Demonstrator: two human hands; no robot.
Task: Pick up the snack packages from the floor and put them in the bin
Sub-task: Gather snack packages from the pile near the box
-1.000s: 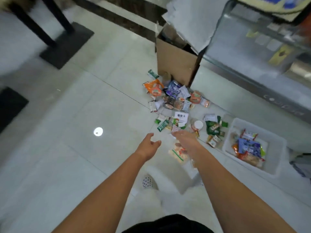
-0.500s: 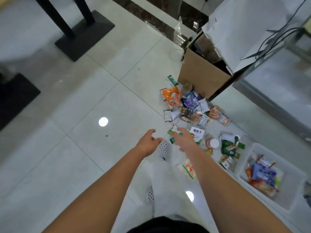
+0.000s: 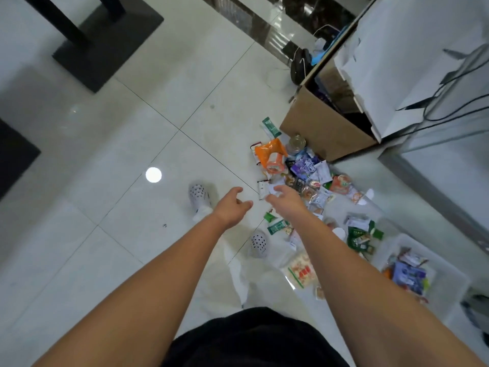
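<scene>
Floor (image 3: 132, 128): pale glossy tiles, thin dark grout lines. Snack packages (image 3: 307, 178) lie loose in a heap on it, just beside a cardboard box (image 3: 322, 128). Orange packet (image 3: 271, 154) at the heap's left edge; tin can (image 3: 297, 142) near the box. Green packets (image 3: 360, 237) and a clear bag (image 3: 301, 271) lie nearer the translucent bin (image 3: 449, 282). Black pedestal base (image 3: 105, 46) well apart, upper left. Two white perforated clogs (image 3: 199, 194) stand on the tiles.

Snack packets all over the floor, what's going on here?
A person stands over a heap of snack packages on the tiled floor, both arms stretched toward it. The left hand and right hand are open and hold nothing. A few packages already sit in the clear bin to the right; most lie beside a cardboard box.
</scene>
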